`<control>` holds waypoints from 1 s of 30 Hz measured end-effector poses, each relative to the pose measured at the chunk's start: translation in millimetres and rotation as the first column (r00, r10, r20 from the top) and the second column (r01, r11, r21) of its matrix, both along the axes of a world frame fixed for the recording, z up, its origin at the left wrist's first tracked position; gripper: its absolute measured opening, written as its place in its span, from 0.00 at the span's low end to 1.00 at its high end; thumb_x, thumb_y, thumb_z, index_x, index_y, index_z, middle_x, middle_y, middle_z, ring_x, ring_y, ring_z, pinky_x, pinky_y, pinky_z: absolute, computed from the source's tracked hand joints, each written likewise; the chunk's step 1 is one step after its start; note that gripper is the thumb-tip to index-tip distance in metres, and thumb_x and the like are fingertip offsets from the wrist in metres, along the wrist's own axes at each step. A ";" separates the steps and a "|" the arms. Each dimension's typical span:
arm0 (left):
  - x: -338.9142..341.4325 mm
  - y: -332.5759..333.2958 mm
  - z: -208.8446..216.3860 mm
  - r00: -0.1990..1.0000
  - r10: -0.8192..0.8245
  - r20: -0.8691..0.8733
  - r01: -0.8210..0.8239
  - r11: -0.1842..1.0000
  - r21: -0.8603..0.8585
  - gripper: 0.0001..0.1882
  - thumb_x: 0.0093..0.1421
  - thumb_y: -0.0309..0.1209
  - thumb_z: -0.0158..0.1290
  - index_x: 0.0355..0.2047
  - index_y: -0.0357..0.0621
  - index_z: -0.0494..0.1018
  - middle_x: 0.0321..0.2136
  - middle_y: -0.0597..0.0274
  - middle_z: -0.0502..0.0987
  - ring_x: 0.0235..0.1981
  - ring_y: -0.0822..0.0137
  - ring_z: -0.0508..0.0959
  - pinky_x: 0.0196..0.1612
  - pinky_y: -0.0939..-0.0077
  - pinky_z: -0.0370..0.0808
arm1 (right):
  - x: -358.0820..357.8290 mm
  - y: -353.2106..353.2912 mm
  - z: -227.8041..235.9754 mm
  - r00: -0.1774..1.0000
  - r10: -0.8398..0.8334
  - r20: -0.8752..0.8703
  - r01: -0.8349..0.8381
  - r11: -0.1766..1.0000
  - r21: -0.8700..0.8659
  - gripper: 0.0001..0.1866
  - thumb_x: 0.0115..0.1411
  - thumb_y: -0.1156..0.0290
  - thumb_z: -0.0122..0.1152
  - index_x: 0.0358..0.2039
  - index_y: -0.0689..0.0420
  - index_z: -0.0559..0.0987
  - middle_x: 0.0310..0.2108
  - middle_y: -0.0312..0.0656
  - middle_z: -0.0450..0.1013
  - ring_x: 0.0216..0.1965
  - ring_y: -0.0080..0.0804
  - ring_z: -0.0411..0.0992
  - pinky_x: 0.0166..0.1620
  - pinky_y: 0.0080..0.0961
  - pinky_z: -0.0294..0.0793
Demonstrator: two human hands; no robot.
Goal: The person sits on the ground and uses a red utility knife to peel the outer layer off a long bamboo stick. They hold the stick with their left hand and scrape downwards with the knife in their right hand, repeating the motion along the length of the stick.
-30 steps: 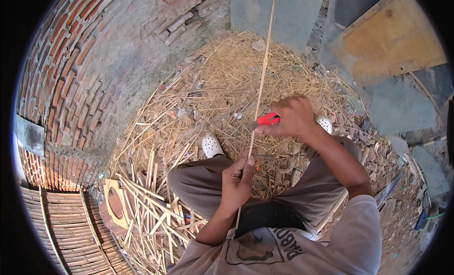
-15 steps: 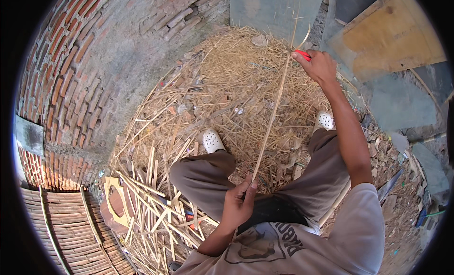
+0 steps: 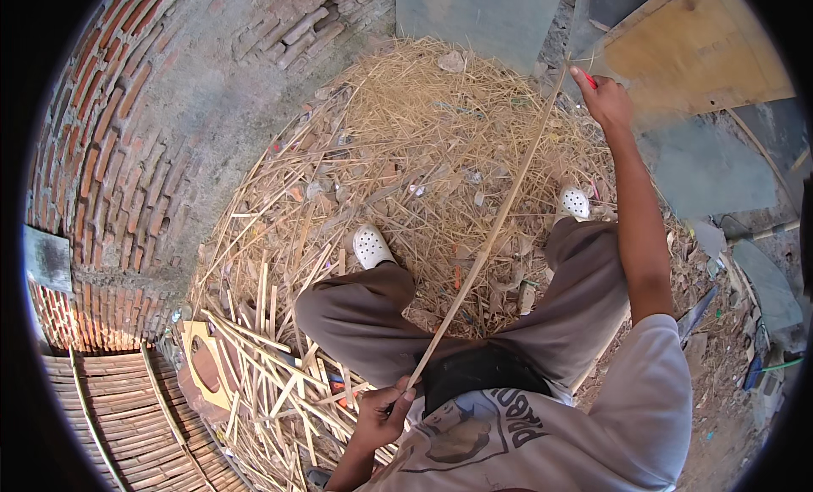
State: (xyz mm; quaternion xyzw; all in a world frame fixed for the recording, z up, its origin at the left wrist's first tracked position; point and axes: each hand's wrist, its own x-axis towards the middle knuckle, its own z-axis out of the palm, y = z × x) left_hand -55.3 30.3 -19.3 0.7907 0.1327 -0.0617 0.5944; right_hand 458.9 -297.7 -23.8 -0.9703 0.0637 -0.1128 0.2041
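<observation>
A long, thin bamboo strip [image 3: 491, 238] runs slantwise from my lap up to the far right. Its near end is pinched between the thumb and fingers of my left hand [image 3: 381, 414], close to my waist. With the arm stretched out, my right hand [image 3: 608, 102] is closed around a small red-handled knife [image 3: 589, 79] at the strip's far end. The blade is too small to make out there. A fine curled sliver shows beside the knife.
Split bamboo pieces [image 3: 279, 382] lie heaped at my left, by a yellow cut-out board [image 3: 203, 365] and a bamboo slat panel [image 3: 127, 416]. Shavings [image 3: 415, 94] cover the ground. A brick wall [image 3: 127, 136] rises at left; sheets [image 3: 694, 52] lean at far right.
My right hand with the knife has moved farther out and to the right. My left hand has drawn back toward my waist, and more of the strip stretches between them.
</observation>
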 end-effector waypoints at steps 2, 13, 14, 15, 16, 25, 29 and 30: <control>-6.7 14.6 17.3 0.996 -0.077 -0.044 0.078 0.997 0.028 0.10 0.61 0.20 0.52 0.43 0.32 0.77 0.16 0.65 0.69 0.20 0.80 0.64 0.24 0.84 0.63 | 13.3 -25.9 -7.6 0.992 -0.125 -0.019 0.127 0.980 0.151 0.48 0.51 0.21 0.36 0.29 0.60 0.82 0.32 0.59 0.77 0.40 0.52 0.76 0.44 0.42 0.71; 68.1 4.3 -4.7 0.925 0.377 -0.043 -0.373 0.880 -0.293 0.16 0.67 0.30 0.47 0.52 0.35 0.71 0.16 0.77 0.62 0.16 0.85 0.57 0.19 0.87 0.53 | -42.7 45.1 10.7 0.963 0.268 -0.033 -0.247 0.925 0.290 0.43 0.56 0.28 0.42 0.21 0.61 0.81 0.18 0.52 0.72 0.26 0.45 0.74 0.35 0.39 0.71; 92.3 1.4 -9.9 0.935 0.349 0.062 -0.318 0.903 -0.290 0.16 0.68 0.30 0.47 0.53 0.36 0.71 0.17 0.77 0.62 0.17 0.85 0.58 0.19 0.88 0.54 | -70.9 70.8 19.5 0.926 0.373 -0.056 -0.349 0.904 0.247 0.42 0.56 0.29 0.44 0.20 0.61 0.80 0.15 0.49 0.70 0.24 0.43 0.74 0.33 0.38 0.71; 115.4 -6.6 -3.6 0.928 0.370 0.040 -0.338 0.884 -0.324 0.16 0.68 0.31 0.46 0.53 0.37 0.71 0.17 0.77 0.62 0.17 0.85 0.57 0.19 0.87 0.53 | -103.6 93.2 26.3 0.866 0.498 0.046 -0.494 0.840 0.225 0.41 0.52 0.27 0.47 0.17 0.59 0.78 0.13 0.46 0.70 0.22 0.44 0.74 0.30 0.39 0.71; 135.9 -14.2 2.2 0.921 0.388 0.021 -0.356 0.863 -0.358 0.16 0.68 0.31 0.46 0.53 0.37 0.71 0.17 0.76 0.61 0.16 0.84 0.57 0.18 0.87 0.52 | -124.2 109.1 25.8 0.787 0.611 0.092 -0.617 0.775 0.137 0.40 0.50 0.26 0.49 0.17 0.58 0.78 0.13 0.44 0.70 0.20 0.43 0.73 0.29 0.39 0.71; 193.8 -45.5 10.5 0.944 0.229 0.238 -0.170 0.955 -0.245 0.17 0.67 0.27 0.47 0.55 0.37 0.70 0.19 0.77 0.64 0.18 0.85 0.60 0.21 0.89 0.56 | -162.6 136.4 22.3 0.468 0.823 0.321 -0.839 0.528 -0.133 0.33 0.39 0.33 0.66 0.10 0.54 0.71 0.11 0.39 0.68 0.15 0.40 0.70 0.22 0.35 0.68; 193.9 -49.8 9.9 0.950 0.214 0.229 -0.171 0.966 -0.193 0.17 0.67 0.27 0.46 0.55 0.35 0.70 0.20 0.77 0.64 0.19 0.85 0.60 0.22 0.88 0.56 | -143.9 130.5 18.7 0.561 0.748 0.355 -0.760 0.635 -0.136 0.33 0.36 0.32 0.67 0.10 0.53 0.71 0.10 0.38 0.67 0.13 0.39 0.69 0.21 0.34 0.67; 194.6 -48.1 8.8 0.949 0.219 0.228 -0.174 0.964 -0.199 0.17 0.67 0.27 0.46 0.55 0.35 0.70 0.20 0.77 0.64 0.20 0.85 0.60 0.23 0.88 0.56 | -150.1 134.3 17.0 0.564 0.759 0.325 -0.773 0.624 -0.116 0.33 0.36 0.32 0.67 0.10 0.53 0.71 0.10 0.38 0.67 0.13 0.39 0.69 0.20 0.34 0.67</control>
